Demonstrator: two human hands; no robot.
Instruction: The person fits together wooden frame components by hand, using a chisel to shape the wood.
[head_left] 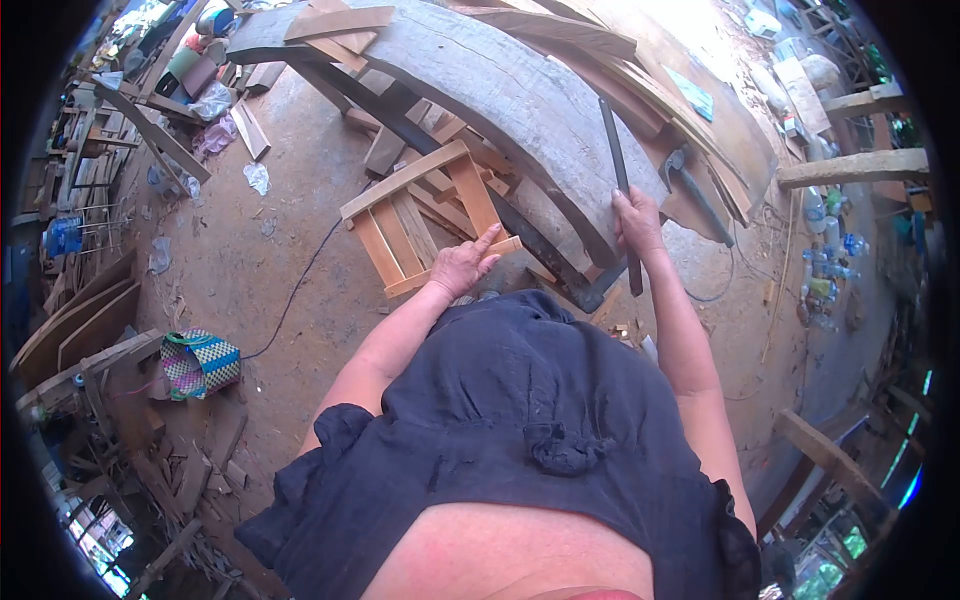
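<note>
My left hand [464,266] grips the near rail of a small wooden frame [378,250], its index finger stretched along a slat. The frame has two long rails joined by several flat slats, and sits tilted in front of the bench. In my right hand [638,220] is a long, dark, narrow bar [612,140], closed in my fingers near its lower part and pointing away from me over the bench edge. A claw hammer [697,198] lies just right of that hand.
A thick, curved wooden bench top [480,80] arcs across the front, with planks [560,30] stacked along its far side. Offcuts lie beneath it. At left are a woven basket [203,364] and a dark cord [300,300]; plastic bottles [825,250] stand at right.
</note>
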